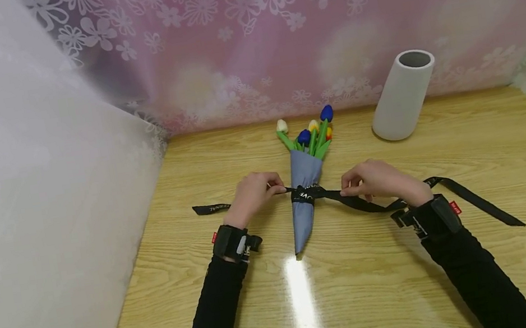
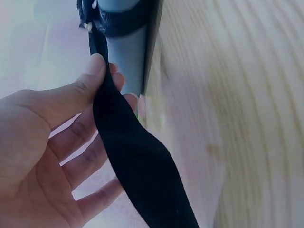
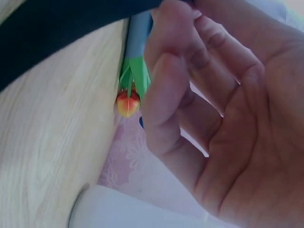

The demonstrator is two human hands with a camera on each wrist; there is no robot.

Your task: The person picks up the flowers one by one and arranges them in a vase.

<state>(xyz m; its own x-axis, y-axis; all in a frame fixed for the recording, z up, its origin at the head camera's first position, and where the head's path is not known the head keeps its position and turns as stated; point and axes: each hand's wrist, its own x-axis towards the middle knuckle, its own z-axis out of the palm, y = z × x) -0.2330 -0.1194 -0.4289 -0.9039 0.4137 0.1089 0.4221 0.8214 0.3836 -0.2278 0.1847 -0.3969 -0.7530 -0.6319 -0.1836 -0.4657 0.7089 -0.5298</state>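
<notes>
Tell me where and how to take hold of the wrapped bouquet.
Probably best round the wrap's narrow end, below the black ribbon, coming from the near side: the bouquet lies tapering that way, with tulips spreading at the far end. The left hand and right hand pinch ribbon either side of it.

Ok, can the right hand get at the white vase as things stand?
Probably yes: only tabletop shows between the right hand and the white vase, though the hand would likely need to release the black ribbon first.
</notes>
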